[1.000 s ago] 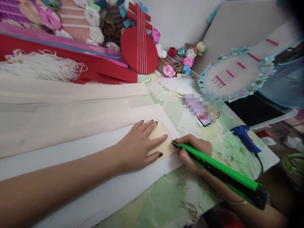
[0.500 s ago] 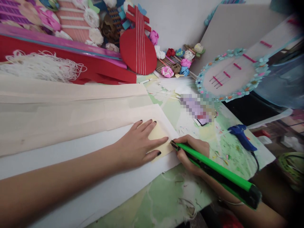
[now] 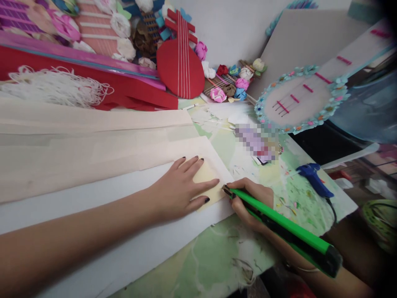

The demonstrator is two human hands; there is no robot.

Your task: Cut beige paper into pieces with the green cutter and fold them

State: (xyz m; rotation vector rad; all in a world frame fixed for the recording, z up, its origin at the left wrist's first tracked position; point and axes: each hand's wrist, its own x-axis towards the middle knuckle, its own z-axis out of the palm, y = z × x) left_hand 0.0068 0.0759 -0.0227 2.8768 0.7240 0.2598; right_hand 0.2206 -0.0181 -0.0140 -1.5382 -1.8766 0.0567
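My left hand lies flat with fingers spread over a pale yellow piece of paper or card. That piece rests on a large white sheet near its right-hand end. A green utility knife with a black end is gripped in my right hand. The knife's tip touches or hovers just above the right corner of the yellow piece, close to my left index finger; I cannot tell whether the blade is in the material. Cream-coloured sheets lie beyond the white one.
A blue glue gun and a blurred purple item lie on the green-patterned table. At the back stand a red paper lute, a flower-trimmed white one and paper flowers. White string sits far left.
Almost nothing differs. The knife and my right hand have shifted very slightly, and the left hand stays in place on the yellow piece.
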